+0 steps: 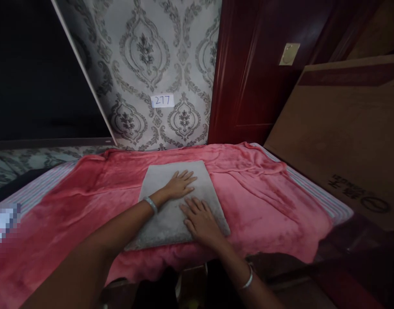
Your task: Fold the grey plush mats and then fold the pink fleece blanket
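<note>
A grey, soft-looking rectangular cloth (pixel 161 227) lies flat on a pink plush blanket (pixel 258 201). My left hand (pixel 180 184) rests on the cloth's upper middle, palm down with the fingers spread toward the right. Just below and to the right, my right hand (pixel 201 221) also lies flat on the cloth, its fingers apart and pointing up and left. Neither hand grips anything. A bracelet circles each wrist. What kind of item the grey cloth is, I cannot tell.
Beneath the blanket, a striped sheet (pixel 319 195) shows at both sides. A large cardboard box (pixel 341 141) leans at the right. A dark screen (pixel 45 77) stands at the left. Behind are patterned wallpaper (pixel 180 56) with a "277" label (pixel 162 101) and a dark red panel (pixel 248 73).
</note>
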A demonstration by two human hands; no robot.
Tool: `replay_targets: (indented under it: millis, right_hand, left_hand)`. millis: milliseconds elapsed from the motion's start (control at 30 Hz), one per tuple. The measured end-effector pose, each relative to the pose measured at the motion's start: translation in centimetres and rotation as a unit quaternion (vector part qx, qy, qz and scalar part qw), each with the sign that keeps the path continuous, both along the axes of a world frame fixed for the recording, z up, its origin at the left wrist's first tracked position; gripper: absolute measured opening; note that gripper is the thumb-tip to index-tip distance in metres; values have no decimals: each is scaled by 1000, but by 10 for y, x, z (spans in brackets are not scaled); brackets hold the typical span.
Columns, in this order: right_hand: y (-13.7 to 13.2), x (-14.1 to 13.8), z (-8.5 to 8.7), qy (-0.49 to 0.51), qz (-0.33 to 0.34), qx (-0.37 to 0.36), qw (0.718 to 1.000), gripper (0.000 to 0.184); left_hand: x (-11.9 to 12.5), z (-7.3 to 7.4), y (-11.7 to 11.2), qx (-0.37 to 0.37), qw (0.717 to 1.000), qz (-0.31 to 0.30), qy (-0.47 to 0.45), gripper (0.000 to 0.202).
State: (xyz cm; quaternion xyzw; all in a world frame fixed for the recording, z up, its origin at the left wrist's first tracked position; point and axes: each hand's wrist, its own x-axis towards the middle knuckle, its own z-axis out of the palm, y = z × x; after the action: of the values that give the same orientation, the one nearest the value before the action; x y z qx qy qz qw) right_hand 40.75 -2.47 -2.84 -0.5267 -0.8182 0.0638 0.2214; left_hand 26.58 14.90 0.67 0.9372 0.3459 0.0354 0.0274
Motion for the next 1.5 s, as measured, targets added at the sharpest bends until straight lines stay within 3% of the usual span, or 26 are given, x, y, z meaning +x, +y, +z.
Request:
replay_targets:
  millis: [233, 367, 500, 600, 767, 867, 1033, 1167, 1300, 1400, 1500]
  right_hand:
    - [1, 6, -5, -23, 5, -15, 1000, 54]
    - [1, 6, -3, -27, 5, -21, 999, 54]
    - [-1, 5, -1, -17, 5, -25, 1000, 52]
    - [-1, 4, 0, -20, 1, -21, 1000, 51]
    - [-1, 8, 3, -32, -5, -31, 999, 51]
    - [1, 7, 13, -35, -1, -55, 998, 50]
    - [4, -33, 35, -22, 85, -33, 996, 42]
    - [1, -73, 30, -55, 161, -32, 985, 48]
    - [-2, -82, 16, -69, 155, -46, 984, 53]
    - [-3, -79, 16, -69, 159, -57, 983, 53]
    - [-3, -77, 19, -62, 157, -60, 984, 53]
  left_hand:
    - [6, 5, 58, -55, 996, 66, 15, 63]
    - [6, 0, 69, -13, 993, 111, -28, 57]
    - [4, -4, 61, 40, 979, 184, -72, 52]
    - [2, 3, 58, 40, 974, 210, -69, 53]
    - [-12, 26, 57, -26, 984, 171, -29, 49]
    - [-36, 31, 37, -52, 989, 135, -16, 49]
    - [-82, 20, -18, -68, 995, 70, -24, 56]
    - [-101, 2, -43, -66, 995, 73, -18, 58]
    - [-107, -11, -37, -17, 997, 78, -18, 62]
    - [-110, -12, -15, -1, 993, 116, -14, 63]
    - [-114, -8, 13, -30, 982, 184, -12, 67]
